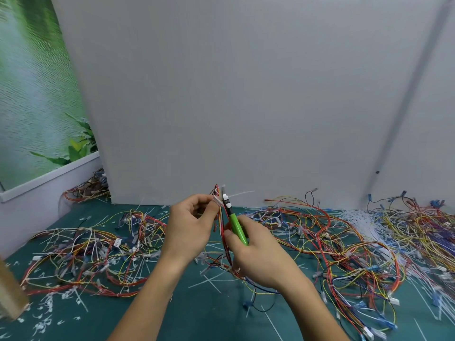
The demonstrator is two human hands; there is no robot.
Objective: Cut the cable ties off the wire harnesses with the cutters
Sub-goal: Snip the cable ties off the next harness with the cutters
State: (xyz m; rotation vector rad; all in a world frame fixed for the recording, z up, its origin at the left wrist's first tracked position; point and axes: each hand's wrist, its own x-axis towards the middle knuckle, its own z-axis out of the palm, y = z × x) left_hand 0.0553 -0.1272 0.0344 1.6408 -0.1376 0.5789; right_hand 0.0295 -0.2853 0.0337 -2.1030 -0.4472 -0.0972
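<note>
My left hand (190, 226) pinches a wire harness (222, 222) of red, yellow and white wires, lifted above the table, near a white cable tie (242, 193) whose tail sticks out to the right. My right hand (256, 254) grips the green-handled cutters (236, 225). The cutters' black and white head sits against the harness just right of my left fingertips. The blades are too small to tell whether they are closed.
Tangled harnesses lie left (86, 257) and right (344, 244) on the green mat (197, 313). Loose white ties (362, 220) are heaped at the right. Cut tie scraps (46, 313) litter the front left. A grey panel (221, 94) stands behind. A wooden block (9, 296) is at far left.
</note>
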